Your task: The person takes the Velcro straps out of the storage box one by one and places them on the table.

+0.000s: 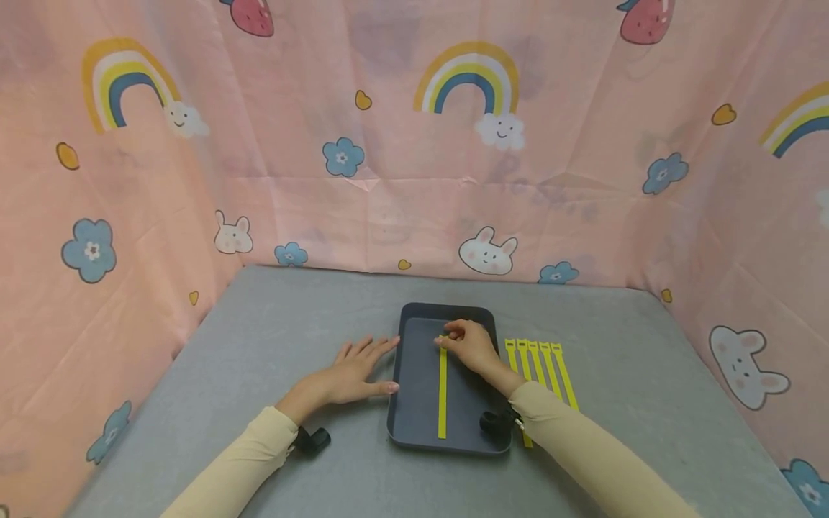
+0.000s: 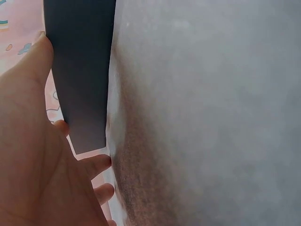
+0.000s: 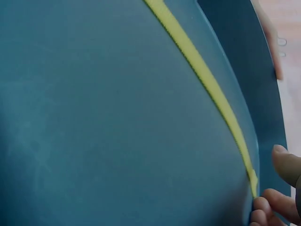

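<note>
A dark grey rectangular tray lies on the table with one yellow hook-and-loop cable strap lengthwise inside it. My right hand is over the tray, its fingertips at the strap's far, slotted end. In the right wrist view, the thumb stands apart from the fingers, which touch the end of the strap. My left hand is spread beside the tray, fingertips and thumb against its left wall. The left wrist view shows that hand along the tray's outer side.
Several more yellow straps lie side by side just right of the tray, partly hidden under my right forearm. The grey cloth-covered table meets a pink patterned curtain at the back and sides. Black wrist cameras sit at both cuffs.
</note>
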`<act>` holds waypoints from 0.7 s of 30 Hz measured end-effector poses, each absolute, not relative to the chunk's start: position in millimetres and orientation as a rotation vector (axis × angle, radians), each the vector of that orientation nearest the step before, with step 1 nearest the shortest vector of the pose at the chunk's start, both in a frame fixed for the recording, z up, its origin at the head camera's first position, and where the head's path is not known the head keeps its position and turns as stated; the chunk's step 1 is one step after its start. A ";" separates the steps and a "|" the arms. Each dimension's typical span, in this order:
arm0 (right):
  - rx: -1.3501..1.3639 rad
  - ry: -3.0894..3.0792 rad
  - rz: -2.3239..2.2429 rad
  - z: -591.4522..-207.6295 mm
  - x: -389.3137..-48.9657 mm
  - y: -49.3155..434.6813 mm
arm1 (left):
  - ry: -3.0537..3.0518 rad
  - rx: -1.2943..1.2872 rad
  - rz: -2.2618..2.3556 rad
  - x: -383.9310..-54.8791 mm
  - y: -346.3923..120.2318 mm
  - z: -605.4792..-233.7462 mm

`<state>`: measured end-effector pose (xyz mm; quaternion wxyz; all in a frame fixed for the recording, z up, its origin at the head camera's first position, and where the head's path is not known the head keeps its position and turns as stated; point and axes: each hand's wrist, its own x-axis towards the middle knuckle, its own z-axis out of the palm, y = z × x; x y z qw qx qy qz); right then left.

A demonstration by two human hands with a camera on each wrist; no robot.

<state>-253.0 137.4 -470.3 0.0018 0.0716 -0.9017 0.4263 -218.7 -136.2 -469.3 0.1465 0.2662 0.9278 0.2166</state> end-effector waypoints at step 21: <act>0.212 -2.780 1.197 -477.4 -254.4 135.9 | 2.675 0.779 0.625 -217.3 -135.3 -467.2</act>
